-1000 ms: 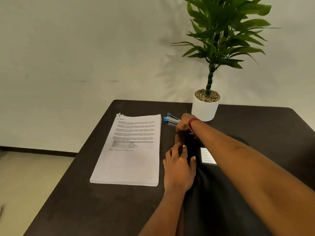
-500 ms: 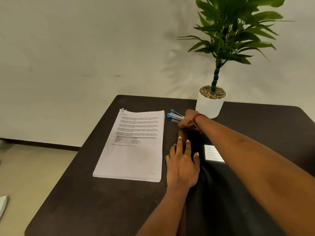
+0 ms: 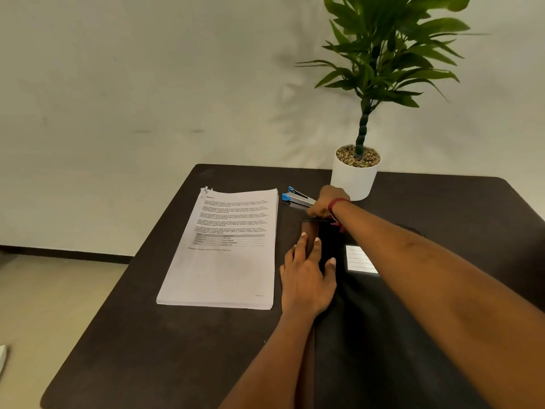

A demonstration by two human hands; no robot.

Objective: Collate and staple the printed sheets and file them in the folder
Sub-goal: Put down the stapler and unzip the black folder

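Since the earlier frames almost nothing has moved: both hands stay at the same places on the folder (image 3: 368, 335), and only the fingers of the left grip (image 3: 306, 278) have gone a little forward along the brown spine.

The left grip lies flat on the spine side of the folder, with the fingers straight and a little spread. It presses down and holds nothing.

The right grip (image 3: 324, 202) is at the far edge of the folder, beyond the left grip, with its arm crossing over the cover. Its fingers bend down to that edge, but the back of the hand hides them, so I cannot tell if they pinch the edge or only touch it. A red band (image 3: 336, 205) is on its wrist.

The folder is black and closed, flat on the dark counter (image 3: 147, 349) under both grips. A white label (image 3: 360, 259) is on its cover, just right of the left grip.

The sheets (image 3: 224, 249) lie in one stack just left of the left grip, close to it but apart.

The stapler (image 3: 296, 197), blue and grey, lies just left of the right grip, and its near end goes behind the hand. A white pot (image 3: 354, 178) with a green plant stands just behind the right grip.
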